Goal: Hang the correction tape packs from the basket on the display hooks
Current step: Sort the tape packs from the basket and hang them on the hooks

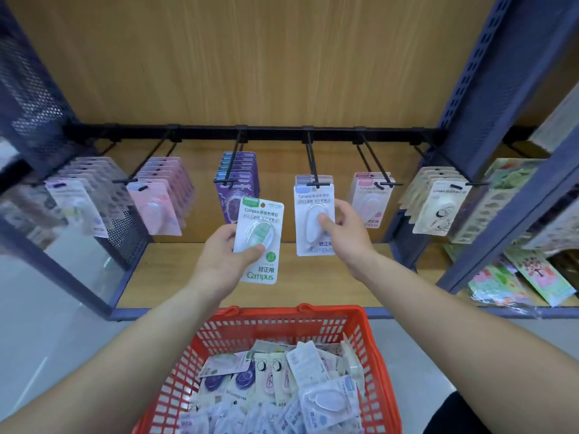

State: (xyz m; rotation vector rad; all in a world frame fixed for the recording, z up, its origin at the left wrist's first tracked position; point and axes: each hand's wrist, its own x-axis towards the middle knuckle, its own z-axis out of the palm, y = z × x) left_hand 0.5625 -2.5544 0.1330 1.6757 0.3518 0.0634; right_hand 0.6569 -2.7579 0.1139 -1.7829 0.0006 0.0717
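Shelf (250, 73): wood back, black rail (272, 133) across, packs in rows on hooks.
Red basket (360, 311) below, nearest person, loose packs heaped inside.
Blue pack (313, 242) at front of centre-right hook (311, 164), hole seemingly on prong. Right hand (347, 236) fingers (342, 207) clamped on it.
Green pack (260, 233) off any hook, pinched in left hand (224, 261).
Judgement: keep blue pack level, slide fully back before release. Matching green row unclear.

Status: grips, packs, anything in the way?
Left grip holds green-labelled white card pack, unhung. Right grip holds blue-labelled white card pack at black metal hook tip. Path clear.
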